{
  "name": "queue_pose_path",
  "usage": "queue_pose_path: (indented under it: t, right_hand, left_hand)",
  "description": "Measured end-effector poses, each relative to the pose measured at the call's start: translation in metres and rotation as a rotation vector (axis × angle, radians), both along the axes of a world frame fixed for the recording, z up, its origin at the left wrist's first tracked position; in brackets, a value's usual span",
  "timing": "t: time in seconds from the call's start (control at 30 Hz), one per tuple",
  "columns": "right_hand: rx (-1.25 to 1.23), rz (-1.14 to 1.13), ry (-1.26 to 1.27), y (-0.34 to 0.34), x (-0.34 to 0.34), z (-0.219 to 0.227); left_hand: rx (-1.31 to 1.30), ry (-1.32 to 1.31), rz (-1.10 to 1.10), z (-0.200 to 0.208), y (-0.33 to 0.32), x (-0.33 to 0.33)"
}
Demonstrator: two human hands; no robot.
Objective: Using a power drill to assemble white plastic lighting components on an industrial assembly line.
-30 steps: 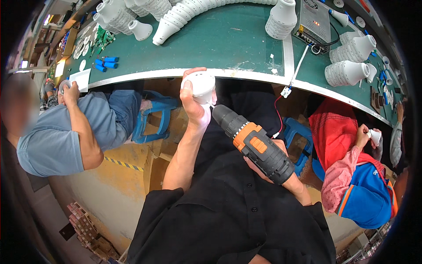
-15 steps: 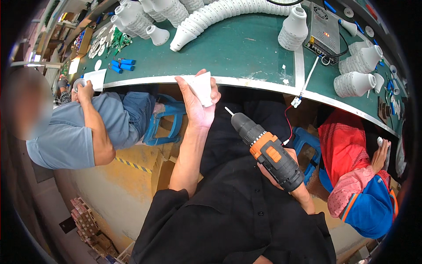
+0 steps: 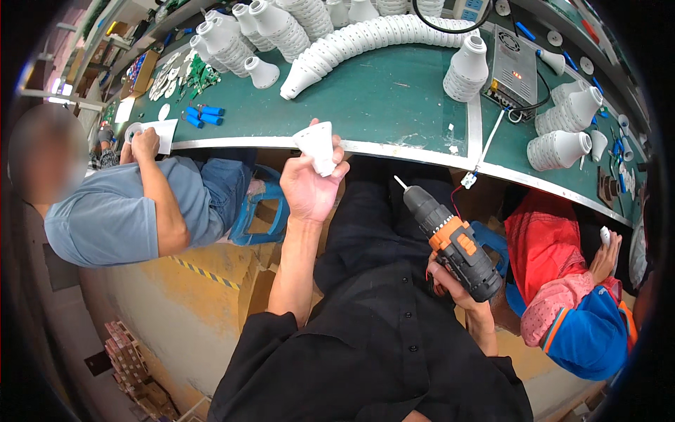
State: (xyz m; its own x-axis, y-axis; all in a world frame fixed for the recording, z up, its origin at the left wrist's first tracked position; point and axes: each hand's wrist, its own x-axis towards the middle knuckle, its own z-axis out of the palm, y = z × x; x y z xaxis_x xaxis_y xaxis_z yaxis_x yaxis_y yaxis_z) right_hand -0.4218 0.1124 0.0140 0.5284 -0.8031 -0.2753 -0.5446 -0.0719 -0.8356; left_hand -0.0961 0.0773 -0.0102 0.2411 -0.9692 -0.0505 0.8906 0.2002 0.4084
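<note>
My left hand (image 3: 308, 191) holds up a white cone-shaped plastic housing (image 3: 318, 146) at the table's front edge, fingers and thumb closed round its narrower lower part. The wide end points up and to the left. My right hand (image 3: 455, 287) is wrapped round the grip of a black and orange cordless drill (image 3: 455, 243) above my lap. Its bit points up and left, well apart from the housing. The drill body hides part of my right fingers.
Stacked white housings (image 3: 278, 28), a long curved row of them (image 3: 380, 34) and blue cylinders (image 3: 204, 114) lie on the green table (image 3: 394, 91). A metal power supply (image 3: 513, 67) stands right. Co-workers sit at left (image 3: 112, 225) and right (image 3: 555, 281).
The drill has moved right and slightly down, farther from the housing. My left hand has shifted a little left and turned the housing, its wide end tilting left.
</note>
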Motion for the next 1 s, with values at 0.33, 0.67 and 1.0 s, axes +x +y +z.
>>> queue_pose_path:
  t: [0.33, 0.67, 1.0]
  right_hand:
    - [0.060, -0.136, -0.269, 0.002, 0.001, -0.005]
    - [0.061, -0.133, -0.255, -0.001, -0.006, -0.012]
    - [-0.297, -0.033, -0.520, -0.017, 0.002, 0.006]
  left_hand:
    - [0.018, 0.110, -0.012, 0.003, -0.001, 0.003]
    - [-0.044, -0.115, -0.100, 0.018, -0.019, 0.001]
    - [0.114, -1.022, -0.090, 0.090, -0.075, -0.014]
